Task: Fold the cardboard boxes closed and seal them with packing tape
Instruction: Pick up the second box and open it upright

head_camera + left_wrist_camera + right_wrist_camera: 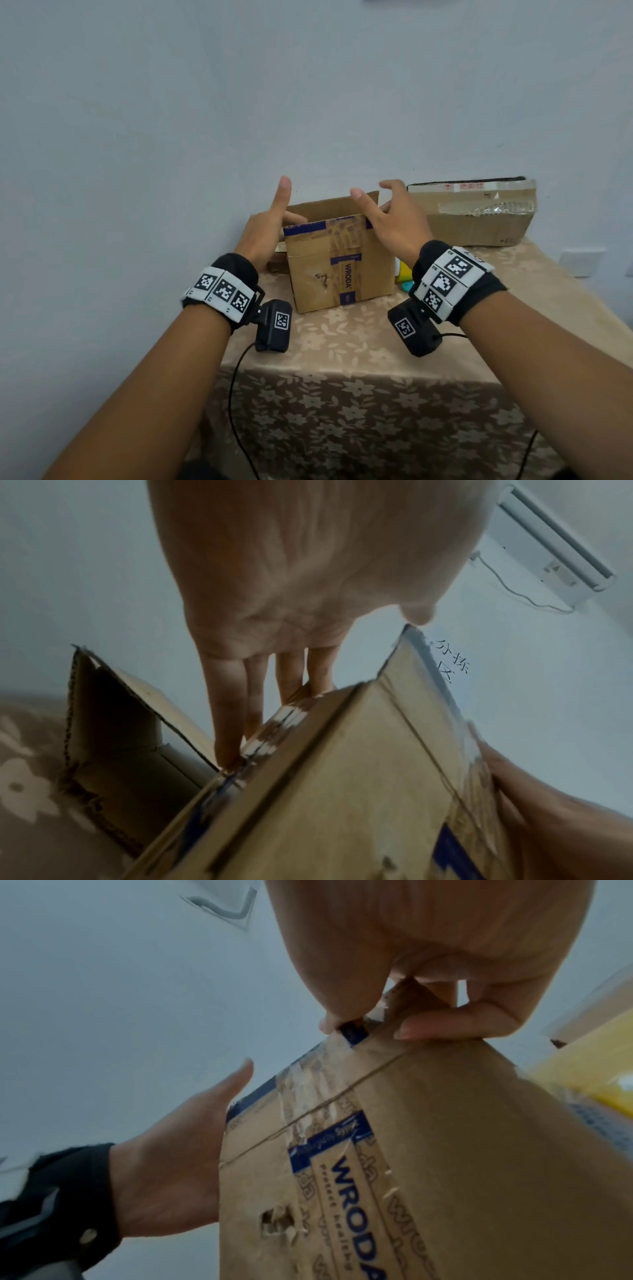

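Box [339,260], flaps up, old blue tape

Head view: high, facing forward and down over both forearms onto the table [342,346], wall behind; middle distance, takes in the whole box [337,260] and a second box [479,219] at far right.

Left wrist view: looks along the palm of the left hand [291,593] from very near, tilted upward; the box's left side fills the lower right, wall beyond.

Right wrist view: under the right hand [428,961], close against the box's printed front, facing up and left.

Shared: all three hold the same box; the right wrist view also catches the left hand, as does the head view.
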